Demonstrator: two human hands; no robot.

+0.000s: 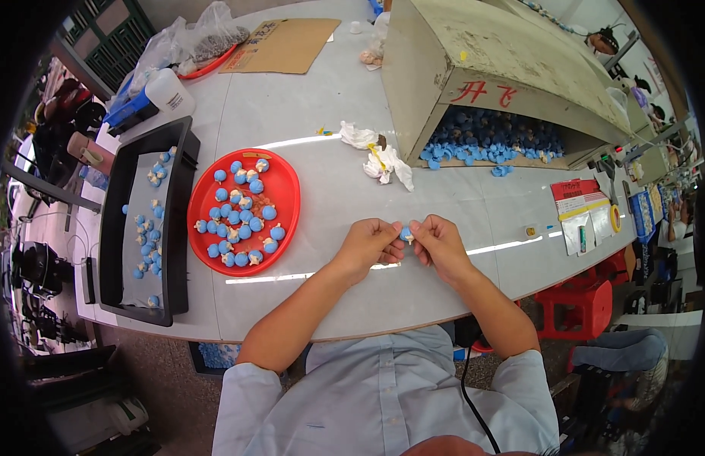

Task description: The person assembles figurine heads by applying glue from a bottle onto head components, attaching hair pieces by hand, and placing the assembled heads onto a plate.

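Both hands meet over the white table (314, 114), just in front of the person's chest. The left hand (370, 242) and the right hand (437, 239) are curled nearly closed, their fingertips pinching one small blue piece (406, 234) between them, held just above the tabletop. To the left of the hands lies a round red tray (288, 190) with many small blue-and-white pieces heaped on it. Further left stands a long black tray (113, 220) with more such pieces scattered along it. Ahead of the hands lie crumpled white scraps (383, 159), and behind them a big slanted box (474, 68) opens onto a pile of blue parts (489, 140).
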